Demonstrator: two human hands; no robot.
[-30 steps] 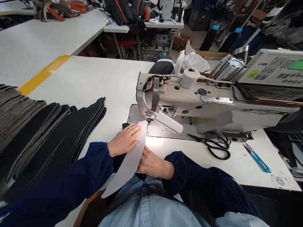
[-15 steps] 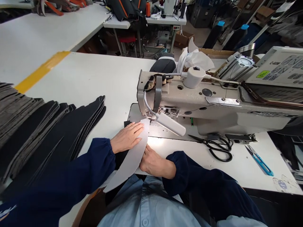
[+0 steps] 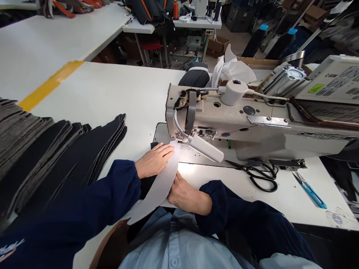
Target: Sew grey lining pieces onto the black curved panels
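White table (image 3: 92, 89) in a cluttered workshop?

Yes. A curved grey mesh strip (image 3: 159, 183) lies on it, long axis running from the person's lap up to the needle of the sewing machine (image 3: 224, 127).

Hands?

Left hand (image 3: 154, 160) open flat on it; right hand (image 3: 185, 194) pressed to its edge, grip unclear.

1. A curved grey mesh fabric strip (image 3: 159, 185) lies on a white worktable (image 3: 98, 86), its far end at the presser foot (image 3: 178, 137) of a beige metal industrial sewing machine (image 3: 238, 127).
2. The left hand (image 3: 154, 161) lies on the strip's far part; the right hand (image 3: 186, 196) sits against its right edge, nearer the person.
3. Stacked black fabric panels (image 3: 47, 160) lie left of both hands.
4. Black-handled steel scissors (image 3: 262, 175) lie right of the machine's needle end, with blue-handled thread snips (image 3: 310, 191) further right.
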